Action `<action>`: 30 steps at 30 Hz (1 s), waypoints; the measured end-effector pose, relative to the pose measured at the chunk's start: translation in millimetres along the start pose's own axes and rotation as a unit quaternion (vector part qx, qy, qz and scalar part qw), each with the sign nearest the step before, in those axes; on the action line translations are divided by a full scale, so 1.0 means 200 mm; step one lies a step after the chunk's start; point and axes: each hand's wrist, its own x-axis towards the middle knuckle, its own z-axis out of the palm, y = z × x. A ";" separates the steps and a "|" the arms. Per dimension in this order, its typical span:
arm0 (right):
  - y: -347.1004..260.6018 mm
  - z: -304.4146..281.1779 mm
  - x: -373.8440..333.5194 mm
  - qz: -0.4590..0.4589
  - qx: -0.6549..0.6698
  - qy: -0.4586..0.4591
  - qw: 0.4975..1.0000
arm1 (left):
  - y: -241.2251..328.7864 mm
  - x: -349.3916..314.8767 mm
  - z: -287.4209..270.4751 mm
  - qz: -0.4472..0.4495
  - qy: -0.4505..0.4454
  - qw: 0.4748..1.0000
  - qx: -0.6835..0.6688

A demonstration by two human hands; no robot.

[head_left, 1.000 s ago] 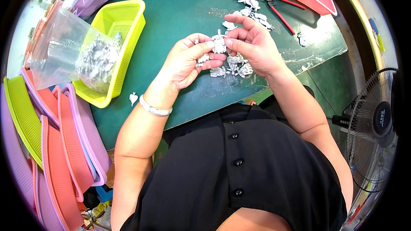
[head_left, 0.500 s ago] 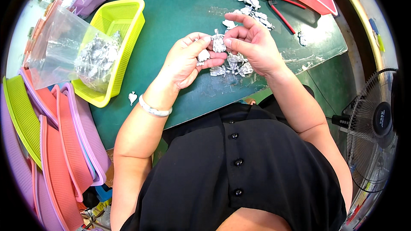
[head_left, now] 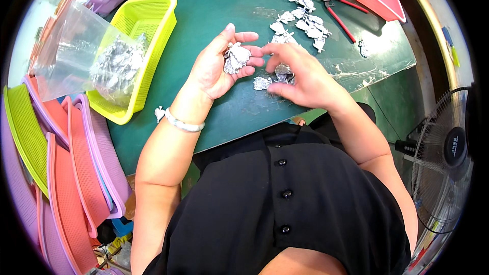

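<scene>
My left hand (head_left: 208, 74) is palm up over the table, with a bracelet on its wrist. Several small silver metal charms (head_left: 236, 58), leaf-like in outline, rest in its palm and against the curled fingers. Beside it, my right hand (head_left: 307, 80) arches palm down over a small pile of similar silver charms (head_left: 262, 83) near the table's front edge. Its thumb and fingers are apart, and they partly hide the pile. Whether the fingertips touch a charm is hard to see. Beyond the right hand lies a spread row of more charms (head_left: 311, 26).
Red-handled cutting pliers (head_left: 338, 19) lie at the far right, near a pink basket (head_left: 379, 0). At the left, a yellow-green basket (head_left: 160, 40) holds a clear bag of silver charms (head_left: 119, 66). Stacked baskets (head_left: 71, 188) stand left of the table; a fan (head_left: 440, 163) is at right.
My left hand has turned palm up, and charms now lie in its palm instead of at the fingertips. My right hand has come away from it and lowered over the near pile.
</scene>
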 end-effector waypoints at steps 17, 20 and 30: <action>0.02 0.05 -0.02 -0.049 -0.043 0.016 0.998 | 0.02 -0.01 0.01 -0.008 -0.006 0.999 -0.039; 0.01 0.05 -0.02 -0.047 -0.058 0.018 0.997 | 0.01 0.00 -0.02 -0.016 -0.018 0.999 -0.046; 0.01 0.07 -0.02 -0.064 -0.060 0.032 0.996 | 0.01 -0.01 -0.02 -0.021 -0.013 0.999 -0.042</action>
